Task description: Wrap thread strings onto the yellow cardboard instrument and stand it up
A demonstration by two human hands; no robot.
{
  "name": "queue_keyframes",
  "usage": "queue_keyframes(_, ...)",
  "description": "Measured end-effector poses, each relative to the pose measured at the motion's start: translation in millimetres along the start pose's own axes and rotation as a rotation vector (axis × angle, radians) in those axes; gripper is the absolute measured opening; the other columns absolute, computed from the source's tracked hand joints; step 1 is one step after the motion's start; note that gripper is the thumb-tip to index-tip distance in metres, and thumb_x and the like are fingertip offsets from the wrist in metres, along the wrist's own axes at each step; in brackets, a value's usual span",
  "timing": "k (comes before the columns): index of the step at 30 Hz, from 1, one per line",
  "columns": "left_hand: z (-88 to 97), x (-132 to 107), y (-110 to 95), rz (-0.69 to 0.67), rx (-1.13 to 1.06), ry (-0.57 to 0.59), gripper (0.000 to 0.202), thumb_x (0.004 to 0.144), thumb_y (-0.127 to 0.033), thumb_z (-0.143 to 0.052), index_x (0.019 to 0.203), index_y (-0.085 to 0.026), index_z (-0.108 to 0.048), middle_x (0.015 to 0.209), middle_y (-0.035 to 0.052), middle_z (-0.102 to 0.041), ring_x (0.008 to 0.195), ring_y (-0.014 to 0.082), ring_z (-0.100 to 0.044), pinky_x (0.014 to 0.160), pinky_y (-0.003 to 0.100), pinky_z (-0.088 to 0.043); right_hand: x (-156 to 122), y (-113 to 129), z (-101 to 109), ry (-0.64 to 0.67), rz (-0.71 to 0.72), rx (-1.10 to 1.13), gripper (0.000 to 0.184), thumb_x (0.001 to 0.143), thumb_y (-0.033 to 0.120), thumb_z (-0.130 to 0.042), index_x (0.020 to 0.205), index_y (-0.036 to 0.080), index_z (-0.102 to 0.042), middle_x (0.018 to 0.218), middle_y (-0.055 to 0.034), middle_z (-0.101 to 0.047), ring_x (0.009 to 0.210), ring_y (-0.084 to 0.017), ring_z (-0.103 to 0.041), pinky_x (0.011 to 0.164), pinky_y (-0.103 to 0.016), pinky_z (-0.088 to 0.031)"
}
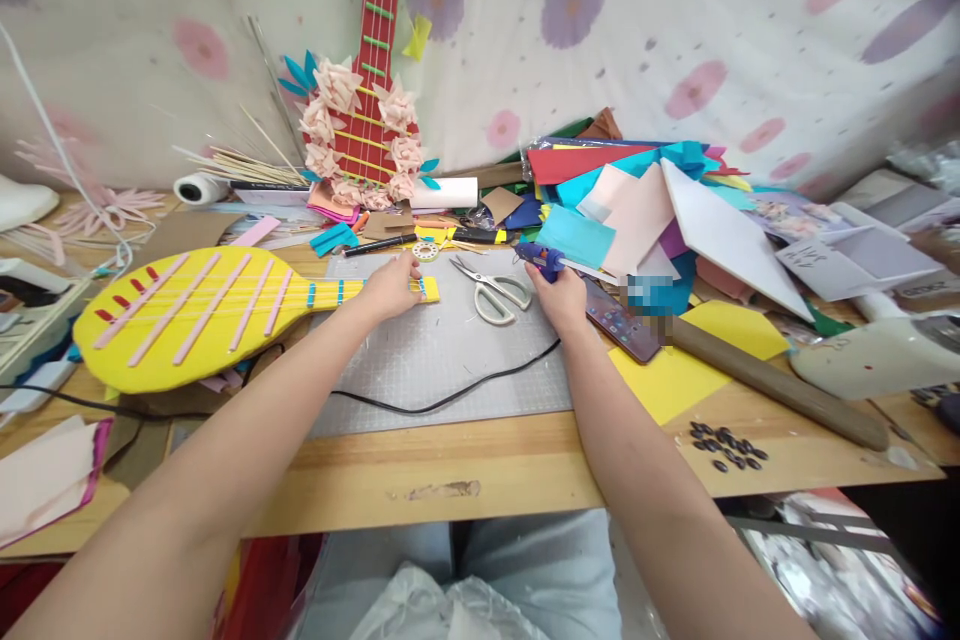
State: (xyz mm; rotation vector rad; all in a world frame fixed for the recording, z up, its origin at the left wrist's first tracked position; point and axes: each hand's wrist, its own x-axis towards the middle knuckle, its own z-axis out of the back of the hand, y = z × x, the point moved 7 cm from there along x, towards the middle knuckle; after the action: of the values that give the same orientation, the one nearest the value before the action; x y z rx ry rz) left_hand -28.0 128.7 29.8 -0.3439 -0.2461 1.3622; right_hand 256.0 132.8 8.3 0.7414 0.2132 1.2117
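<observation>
A yellow cardboard lute (202, 320) with pink strips across its body lies flat on the left of the table, its neck pointing right. My left hand (391, 290) is closed over the neck near its tip, fingers bent around it. In my right hand (561, 296) is a blue hot glue gun (541, 260), its nozzle end hard to make out. Between the two hands, light-handled scissors (495, 292) rest partly spread on the grey cutting mat (450, 360). A roll of tape (426, 251) sits just beyond my left hand.
A red cardboard instrument with paper flowers (364, 140) leans on the back curtain. Coloured paper sheets (622, 210) are heaped at the back right. A phone (622, 320), a brown tube (780, 385) and several dark beads (727, 446) lie right. A black cable (442, 408) crosses the mat.
</observation>
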Motion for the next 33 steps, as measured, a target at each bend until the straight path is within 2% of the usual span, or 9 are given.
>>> queue_keyframes(6, 0.7, -3, -4, 0.007, 0.011, 0.007, 0.043, 0.071, -0.019, -0.061, 0.110, -0.019, -0.044, 0.117, 0.0071, -0.062, 0.110, 0.0247, -0.056, 0.093, 0.037, -0.043, -4, 1, -3, 0.090, 0.009, -0.061, 0.045, 0.078, 0.048, -0.054, 0.101, 0.011, -0.063, 0.104, -0.0179, -0.065, 0.099, -0.028, -0.060, 0.084, -0.035, -0.043)
queue_keyframes(11, -0.8, -3, -2, 0.000, 0.013, 0.012, 0.043, 0.071, -0.019, -0.061, 0.110, -0.020, -0.043, 0.116, 0.0075, -0.062, 0.110, 0.0245, -0.056, 0.090, 0.036, -0.044, -9, 6, 24, 0.071, 0.154, -0.353, 0.049, 0.068, 0.044, -0.065, 0.099, 0.008, -0.057, 0.108, -0.0226, -0.060, 0.106, -0.034, -0.054, 0.088, -0.042, -0.039)
queue_keyframes(15, 0.4, -4, -2, 0.018, -0.010, 0.006, 0.045, 0.070, -0.019, -0.062, 0.111, -0.020, -0.043, 0.116, 0.0076, -0.062, 0.109, 0.0253, -0.057, 0.088, 0.036, -0.045, -25, 22, 30, 0.317, 0.176, -0.393, 0.038, 0.067, 0.049, -0.066, 0.085, 0.017, -0.055, 0.092, -0.0136, -0.063, 0.086, -0.027, -0.059, 0.071, -0.035, -0.042)
queue_keyframes(17, 0.8, -4, -3, 0.019, -0.010, 0.007, 0.046, 0.070, -0.018, -0.062, 0.112, -0.019, -0.043, 0.116, 0.0083, -0.063, 0.109, 0.0260, -0.056, 0.088, 0.036, -0.044, -38, 46, 18, 0.447, 0.260, -0.302, 0.031, 0.068, 0.043, -0.066, 0.085, 0.020, -0.053, 0.087, -0.0079, -0.064, 0.079, -0.023, -0.059, 0.067, -0.032, -0.041)
queue_keyframes(20, 0.6, -5, -3, 0.019, -0.010, -0.005, 0.047, 0.071, -0.017, -0.061, 0.114, -0.018, -0.042, 0.116, 0.0094, -0.062, 0.110, 0.0265, -0.056, 0.089, 0.037, -0.043, -58, 94, -9, 0.510, 0.489, -0.040, 0.024, 0.072, 0.027, -0.063, 0.092, 0.020, -0.052, 0.094, -0.0054, -0.064, 0.083, -0.019, -0.058, 0.071, -0.030, -0.042)
queue_keyframes(23, -1.2, -6, -1, 0.028, -0.035, -0.025, 0.048, 0.072, -0.017, -0.061, 0.115, -0.018, -0.041, 0.116, 0.0098, -0.063, 0.110, 0.0260, -0.057, 0.089, 0.037, -0.044, -75, 129, -38, 0.516, 0.689, 0.156, 0.031, 0.073, 0.009, -0.048, 0.103, 0.019, -0.050, 0.105, -0.0055, -0.063, 0.091, -0.018, -0.057, 0.081, -0.031, -0.042)
queue_keyframes(25, -3.1, -6, 1, 0.033, -0.043, -0.029, 0.048, 0.072, -0.018, -0.062, 0.116, -0.018, -0.041, 0.115, 0.0104, -0.063, 0.109, 0.0263, -0.057, 0.088, 0.037, -0.044, -80, 141, -54, 0.504, 0.745, 0.219, 0.041, 0.069, 0.000, -0.038, 0.104, 0.019, -0.049, 0.105, -0.0049, -0.064, 0.096, -0.017, -0.056, 0.087, -0.033, -0.041)
queue_keyframes(28, -4.8, -6, 2, 0.046, -0.036, -0.032, 0.048, 0.072, -0.019, -0.062, 0.115, -0.018, -0.041, 0.116, 0.0100, -0.063, 0.110, 0.0268, -0.057, 0.087, 0.037, -0.045, -76, 147, -70, 0.475, 0.705, 0.269, 0.039, 0.070, -0.001, -0.037, 0.101, 0.020, -0.051, 0.101, -0.0043, -0.066, 0.096, -0.017, -0.056, 0.088, -0.033, -0.040)
queue_keyframes(33, -4.0, -7, 1, 0.031, -0.044, -0.045, 0.049, 0.073, -0.017, -0.060, 0.117, -0.017, -0.040, 0.117, 0.0107, -0.062, 0.112, 0.0267, -0.056, 0.089, 0.037, -0.044, -48, 137, -93, 0.395, 0.415, 0.265, 0.009, 0.078, 0.022, -0.054, 0.086, 0.018, -0.053, 0.097, -0.0066, -0.063, 0.088, -0.017, -0.055, 0.082, -0.032, -0.042)
